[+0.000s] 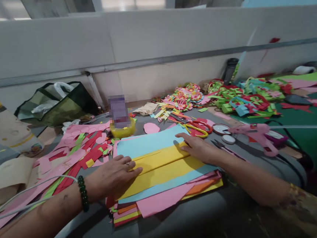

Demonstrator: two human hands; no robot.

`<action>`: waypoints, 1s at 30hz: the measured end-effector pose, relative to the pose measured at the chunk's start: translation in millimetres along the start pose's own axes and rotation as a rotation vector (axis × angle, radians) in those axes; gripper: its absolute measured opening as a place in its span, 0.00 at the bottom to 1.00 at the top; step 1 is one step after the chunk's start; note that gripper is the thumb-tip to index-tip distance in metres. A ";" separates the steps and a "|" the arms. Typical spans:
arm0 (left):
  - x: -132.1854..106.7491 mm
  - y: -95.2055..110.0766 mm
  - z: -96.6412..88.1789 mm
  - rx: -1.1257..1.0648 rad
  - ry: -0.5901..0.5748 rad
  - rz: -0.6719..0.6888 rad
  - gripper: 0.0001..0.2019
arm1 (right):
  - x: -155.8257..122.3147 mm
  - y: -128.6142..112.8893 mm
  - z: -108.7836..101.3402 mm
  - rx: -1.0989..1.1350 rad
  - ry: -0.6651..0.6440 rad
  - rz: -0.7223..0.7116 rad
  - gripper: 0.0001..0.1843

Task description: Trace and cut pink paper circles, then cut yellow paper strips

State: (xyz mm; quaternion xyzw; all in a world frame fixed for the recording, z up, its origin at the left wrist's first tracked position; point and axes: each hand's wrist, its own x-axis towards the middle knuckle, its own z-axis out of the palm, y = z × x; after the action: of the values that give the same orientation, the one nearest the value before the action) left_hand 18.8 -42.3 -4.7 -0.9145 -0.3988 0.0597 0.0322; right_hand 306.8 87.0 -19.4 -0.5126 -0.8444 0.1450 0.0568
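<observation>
A bright yellow paper sheet (163, 174) lies nearly flat, its length running left to right, on a light blue sheet (149, 142) topping a stack of coloured paper (162, 204); a long, straight crease-like line crosses its middle.

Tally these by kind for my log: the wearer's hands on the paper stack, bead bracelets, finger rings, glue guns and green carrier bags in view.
Hands (left hand, right hand): 2
Bead bracelet: 1
Finger ring: 1
Glue gun: 1
Green carrier bag: 1
Total: 6
</observation>
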 end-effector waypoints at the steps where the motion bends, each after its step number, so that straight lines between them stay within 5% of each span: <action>1: 2.8 1.3 -0.6 -0.068 -0.028 -0.011 0.14 | -0.4 -0.6 -0.6 0.003 -0.001 -0.001 0.26; 3: 7.5 2.8 1.4 -0.217 -0.028 -0.025 0.10 | -0.9 -0.8 -0.9 0.014 0.000 -0.010 0.26; 6: 11.4 2.6 7.4 -0.332 0.033 0.018 0.18 | -0.7 1.4 0.5 0.028 0.002 -0.017 0.27; 12: 15.8 3.5 8.9 -0.301 0.010 0.007 0.33 | 1.6 8.0 6.6 0.040 0.025 -0.038 0.27; 18: 27.5 9.5 3.1 -0.216 -0.066 -0.050 0.38 | -0.4 7.0 6.9 0.051 0.047 -0.058 0.26; 30: 52.4 21.4 3.1 -0.301 0.045 0.070 0.38 | -0.3 7.7 5.7 0.058 0.019 -0.044 0.27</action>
State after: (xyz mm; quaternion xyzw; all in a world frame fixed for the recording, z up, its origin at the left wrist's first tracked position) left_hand 69.3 -18.4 -14.4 -0.9236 -0.3701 -0.0202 -0.0983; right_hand 312.2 89.0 -27.1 -0.4934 -0.8503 0.1633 0.0827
